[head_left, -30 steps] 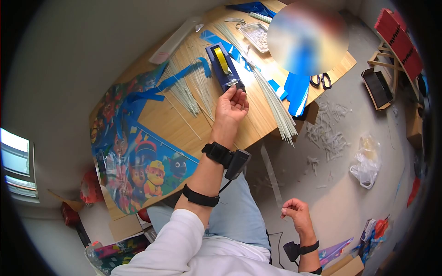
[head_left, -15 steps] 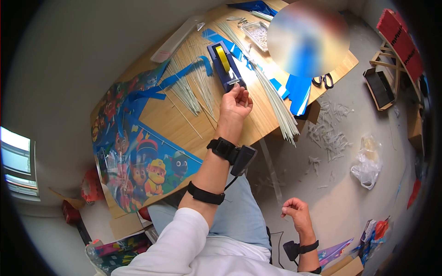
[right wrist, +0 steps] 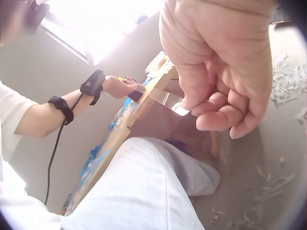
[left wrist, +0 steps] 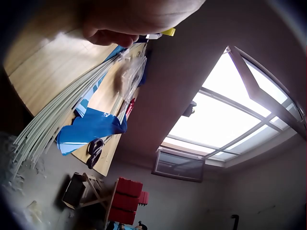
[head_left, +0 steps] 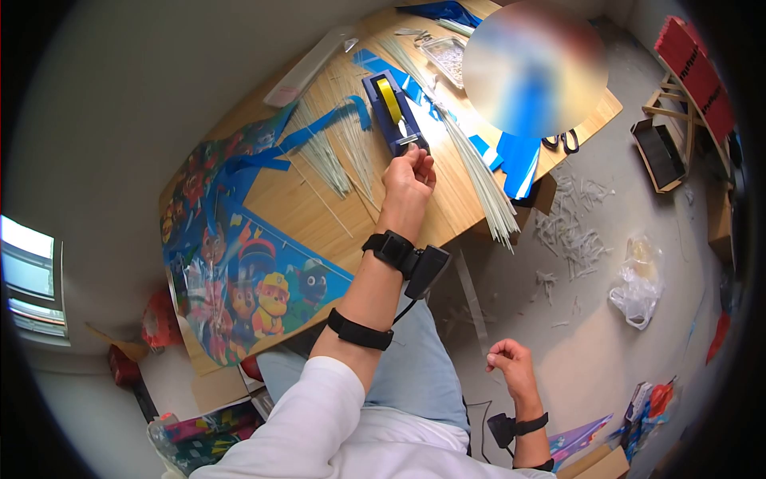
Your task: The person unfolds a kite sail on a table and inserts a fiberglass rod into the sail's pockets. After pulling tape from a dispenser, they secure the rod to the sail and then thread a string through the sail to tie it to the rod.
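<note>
My left hand (head_left: 409, 180) is at the cutter end of a dark blue tape dispenser (head_left: 410, 124) with a yellow core (head_left: 388, 100). Its thumb and curled fingers pinch the clear tape (head_left: 471, 295) there; the pinch itself is partly hidden. From that spot the strip runs down past the table edge to my right hand (head_left: 515, 369), held low over the floor. In the right wrist view, my right thumb and index finger pinch the free end of the tape (right wrist: 165, 99). The left wrist view shows the left hand's underside (left wrist: 139, 14) with curled fingers.
Thin white rods (head_left: 479, 184) lie in bundles beside the dispenser. Cartoon-printed plastic sheet (head_left: 267, 307) covers the table's left side. Blue film (head_left: 517, 164) and scissors (head_left: 570, 142) lie near the right edge. White scraps (head_left: 570, 215) and a plastic bag (head_left: 637, 287) are on the floor.
My left hand has turned so more of its back shows, its fingers drawing in at the dispenser's front. The right hand has barely moved; the tape stays stretched between them.
</note>
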{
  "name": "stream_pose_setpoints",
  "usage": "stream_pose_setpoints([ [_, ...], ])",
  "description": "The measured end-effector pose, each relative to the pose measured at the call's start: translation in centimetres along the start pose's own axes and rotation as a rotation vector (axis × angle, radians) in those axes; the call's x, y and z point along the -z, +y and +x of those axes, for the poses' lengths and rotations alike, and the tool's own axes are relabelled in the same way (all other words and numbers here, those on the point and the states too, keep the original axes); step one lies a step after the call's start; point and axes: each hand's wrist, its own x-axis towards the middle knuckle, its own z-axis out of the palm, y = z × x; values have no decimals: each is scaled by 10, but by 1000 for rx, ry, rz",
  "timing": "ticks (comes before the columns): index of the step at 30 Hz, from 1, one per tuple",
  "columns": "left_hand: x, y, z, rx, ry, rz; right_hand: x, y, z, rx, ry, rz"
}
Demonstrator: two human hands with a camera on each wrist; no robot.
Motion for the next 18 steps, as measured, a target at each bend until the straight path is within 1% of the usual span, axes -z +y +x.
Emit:
stream_pose_setpoints([
  [5, -5, 3, -1, 35, 57, 30, -5, 2, 3, 32, 43, -90],
  [8, -7, -3, -12, 121, 147, 18, 1, 17, 7, 5, 101, -294],
  [11, 8, -7, -13, 183, -124, -78, 5, 25, -4, 35, 153, -231],
  [14, 12, 8, -54, 85, -317, -51, 5, 20, -12, 74, 112, -34],
  [15, 16, 15, -63, 50, -381, -43, 3, 18, -12, 77, 103, -38],
  [16, 22, 25, -71, 44, -498, -31, 2, 16, -12, 81, 91, -42],
  [18, 33, 45, -98, -30, -635, -5, -3, 10, -11, 98, 68, -57],
])
